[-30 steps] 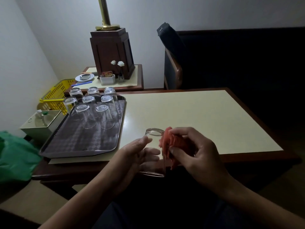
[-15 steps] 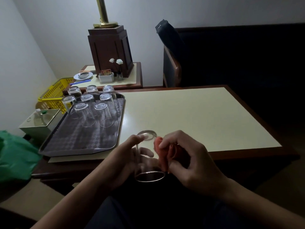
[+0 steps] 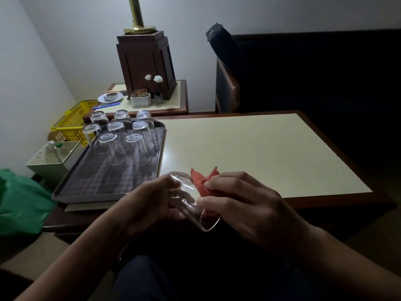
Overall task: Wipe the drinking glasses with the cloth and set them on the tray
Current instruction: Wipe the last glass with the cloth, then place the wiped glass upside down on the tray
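Cream tabletop [image 3: 249, 148], tray [image 3: 97, 181] of upturned glasses [image 3: 117, 151] at left; wiping step under way, left hand [image 3: 149, 203] curled round tilted glass [image 3: 188, 198] at near edge, right hand [image 3: 245, 207] pinching red cloth [image 3: 202, 183] against it; next, likely inverting onto tray's bare front.

Here we are in what looks like a dim hotel lounge: cream-topped table [image 3: 260, 153], tray [image 3: 93, 183] of upturned glasses [image 3: 138, 148], brass lamp [image 3: 138, 16], white flowers [image 3: 158, 78], sachet holder [image 3: 140, 99], upholstered chair [image 3: 227, 92].
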A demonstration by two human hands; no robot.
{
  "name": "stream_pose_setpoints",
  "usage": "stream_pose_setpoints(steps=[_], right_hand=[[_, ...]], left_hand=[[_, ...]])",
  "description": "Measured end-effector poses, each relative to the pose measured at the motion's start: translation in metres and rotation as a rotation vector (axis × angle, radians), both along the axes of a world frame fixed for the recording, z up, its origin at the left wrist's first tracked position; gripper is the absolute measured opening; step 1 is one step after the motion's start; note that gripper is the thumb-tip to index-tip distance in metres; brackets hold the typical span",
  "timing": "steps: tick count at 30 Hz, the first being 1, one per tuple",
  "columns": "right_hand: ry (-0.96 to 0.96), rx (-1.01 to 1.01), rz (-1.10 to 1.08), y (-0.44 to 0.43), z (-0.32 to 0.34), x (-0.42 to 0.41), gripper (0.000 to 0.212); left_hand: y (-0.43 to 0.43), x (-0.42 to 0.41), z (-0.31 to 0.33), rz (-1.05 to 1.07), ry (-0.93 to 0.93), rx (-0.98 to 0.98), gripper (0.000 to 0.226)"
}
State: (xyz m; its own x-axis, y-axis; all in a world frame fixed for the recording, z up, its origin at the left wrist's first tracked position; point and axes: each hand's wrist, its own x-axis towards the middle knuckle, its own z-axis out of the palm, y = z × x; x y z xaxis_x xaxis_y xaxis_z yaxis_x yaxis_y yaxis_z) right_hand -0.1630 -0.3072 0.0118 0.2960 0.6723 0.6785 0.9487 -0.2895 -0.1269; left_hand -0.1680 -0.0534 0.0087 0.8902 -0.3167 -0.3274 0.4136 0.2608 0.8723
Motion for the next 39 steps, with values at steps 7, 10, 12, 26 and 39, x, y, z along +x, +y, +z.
stream_pose_setpoints(steps=[7, 10, 12, 26, 39], right_hand=[[1.402, 0.670, -0.225, 0.003, -0.014, 0.013, 0.030], [1.990, 0.775, -0.117, 0.008, -0.014, 0.014, 0.031], [2.084, 0.800, -0.051, 0.007, -0.015, 0.017, 0.035], [1.757, 0.921, -0.030, 0.023, -0.022, 0.059, 0.035], [1.544, 0.688, -0.214, 0.100, -0.041, 0.089, 0.021]], left_hand=[[0.004, -0.004, 0.002, 0.045, -0.382, 0.045, 0.061], [0.006, -0.003, 0.002, 0.054, -0.621, 0.382, 0.057], [0.013, 0.000, 0.000, 0.074, -0.719, 0.602, 0.060], [0.098, 0.029, -0.023, 0.728, -0.131, 0.532, 0.059], [0.233, 0.054, -0.031, 0.810, -0.351, 1.161, 0.062]])
